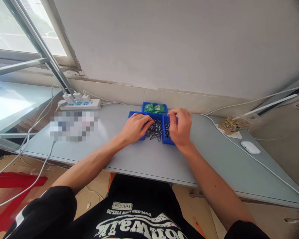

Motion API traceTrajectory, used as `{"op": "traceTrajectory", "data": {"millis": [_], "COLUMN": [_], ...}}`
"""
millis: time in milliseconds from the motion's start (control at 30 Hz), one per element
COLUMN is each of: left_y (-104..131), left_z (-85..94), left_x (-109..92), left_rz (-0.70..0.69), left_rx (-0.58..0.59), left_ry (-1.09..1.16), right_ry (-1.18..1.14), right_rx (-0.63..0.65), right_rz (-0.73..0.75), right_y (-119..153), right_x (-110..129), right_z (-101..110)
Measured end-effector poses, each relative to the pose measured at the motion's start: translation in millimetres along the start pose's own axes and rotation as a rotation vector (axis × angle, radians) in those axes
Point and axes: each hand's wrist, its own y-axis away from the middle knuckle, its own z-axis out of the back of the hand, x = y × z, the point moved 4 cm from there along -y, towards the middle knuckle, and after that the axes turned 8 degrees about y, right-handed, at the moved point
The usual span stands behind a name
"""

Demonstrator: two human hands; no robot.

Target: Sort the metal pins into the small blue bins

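My left hand (137, 126) rests over the left blue bin (130, 115), fingers bent together and pointing at the pile of small dark metal screws or rivets (155, 129). Whatever its fingertips pinch is too small to make out. Above the right blue bin (166, 140), my right hand (181, 126) is raised with thumb and fingers curled closed; anything in them is hidden. That right bin holds more of the small metal pieces, partly covered by the hand. Behind the pile, a third blue bin (143, 108) contains green plastic packets (154, 108).
A white power strip (83, 105) with plugged-in chargers stands at the back left of the grey table (149, 161), near a blurred-out patch. On the right are a patterned drink cup (230, 124) with a straw, a white earbud case (250, 147) and a long white cable (235, 142).
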Motion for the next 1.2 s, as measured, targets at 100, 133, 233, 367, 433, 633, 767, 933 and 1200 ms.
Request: {"op": "traceTrajectory", "data": {"millis": [100, 133, 233, 367, 433, 633, 767, 933, 1200], "left_y": [1, 1, 1, 1, 1, 1, 2, 2, 2], "left_z": [-0.2, -0.2, -0.2, -0.2, -0.5, -1.6, -2.2, -3.0, -3.8], "left_x": [0, 0, 1, 1, 1, 1, 2, 2, -1], "left_rz": [-0.002, -0.003, -0.002, -0.003, 0.002, 0.029, 0.024, 0.019, 0.019], "left_rx": [0.006, 0.005, -0.002, 0.002, 0.012, 0.007, 0.003, 0.014, 0.034], "left_ry": [0.0, 0.0, 0.001, 0.001, -0.007, -0.014, -0.007, -0.008, -0.009], "right_ry": [0.032, 0.027, -0.038, -0.086, -0.072, -0.009, 0.09, 0.201, 0.207], "right_rx": [-0.164, -0.196, -0.237, -0.217, -0.145, 0.479, 0.794, 0.911, 0.932], "right_rz": [-0.124, -0.156, -0.213, -0.202, -0.153, 0.32, 0.478, 0.5, 0.516], "right_y": [-3, -4, -6, -7, -7, 9, 27, 32, 34], "right_x": [-12, -16, -24, -24, -19, 10, 22, 22, 19], "right_z": [10, 12, 15, 13, 9, -24, -37, -38, -40]}}
